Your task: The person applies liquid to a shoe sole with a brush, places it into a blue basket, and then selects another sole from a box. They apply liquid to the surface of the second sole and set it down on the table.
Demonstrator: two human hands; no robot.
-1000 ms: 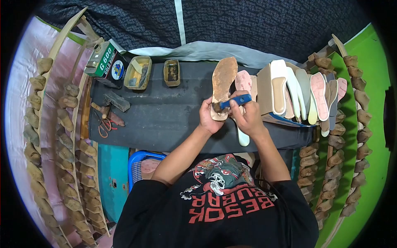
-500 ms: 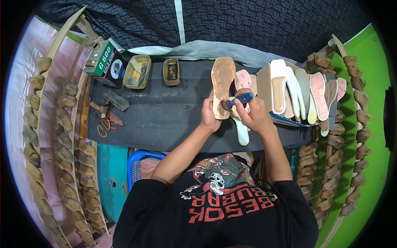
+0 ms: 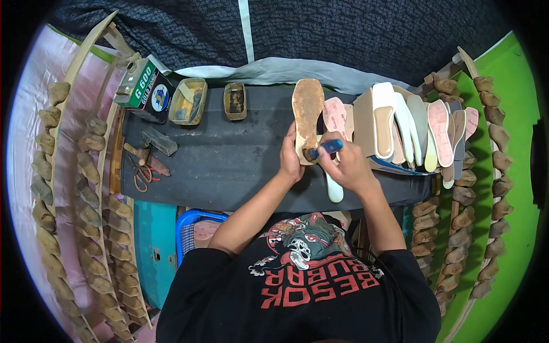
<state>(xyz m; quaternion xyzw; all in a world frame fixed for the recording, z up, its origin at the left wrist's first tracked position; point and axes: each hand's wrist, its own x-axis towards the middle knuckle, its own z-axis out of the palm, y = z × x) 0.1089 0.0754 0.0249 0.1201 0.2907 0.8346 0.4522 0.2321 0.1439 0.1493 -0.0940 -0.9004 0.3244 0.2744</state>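
Observation:
My left hand grips the lower left edge of a tan insole, whose face has a brown, smeared surface. In my right hand is a blue-handled brush, its dark tip against the insole's narrow heel end. Pink insoles lie just right of the held one, and a pale green insole sticks out below my right hand.
A box of insoles stands at the right. On the dark table are two yellowish trays, a G 600 can, scissors and a hammer. Racks of shoe lasts flank both sides. A blue basket sits below.
The brush has moved slightly down and left toward the insole's heel end, with my right hand lower. The held insole has shifted a little to the left.

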